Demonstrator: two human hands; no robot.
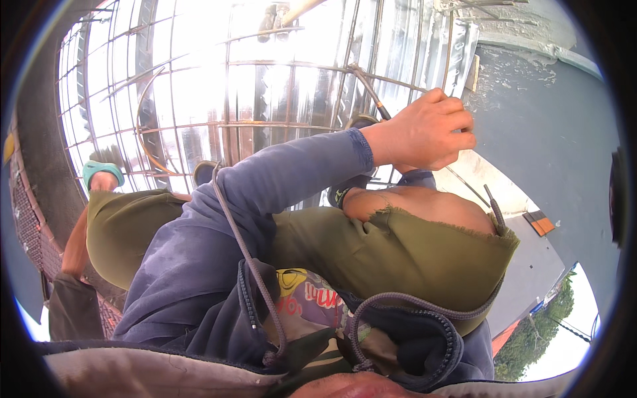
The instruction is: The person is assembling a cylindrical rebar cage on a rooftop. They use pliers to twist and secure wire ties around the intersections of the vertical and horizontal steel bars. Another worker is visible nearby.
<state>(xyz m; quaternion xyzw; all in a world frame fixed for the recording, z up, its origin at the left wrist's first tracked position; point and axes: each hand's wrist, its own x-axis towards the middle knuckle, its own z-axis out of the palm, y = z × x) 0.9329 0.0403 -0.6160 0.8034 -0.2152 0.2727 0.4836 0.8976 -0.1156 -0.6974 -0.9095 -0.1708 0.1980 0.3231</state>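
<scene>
My left arm, in a blue-grey sleeve, reaches across to the right over my olive-clad knee. My left hand (431,132) is closed, its fingers curled, and what they hold, if anything, is hidden. Beside its wrist, a slim hand tool (373,95) with a dark grip slants up to a crossing of the steel bars (292,64). The tool's lower end disappears behind the wrist, so I cannot see which hand has it. Below, my right hand (403,168) is mostly covered by the left; only a bit of skin and the cuff show.
Shiny corrugated metal sheeting (292,99) lies under the bar grid, glaring brightly. A grey wall (531,113) rises at the right, with a small orange-brown block (539,223) nearby. A foot in a teal clog (103,172) rests at the left. A loose curved rod (141,116) lies on the grid.
</scene>
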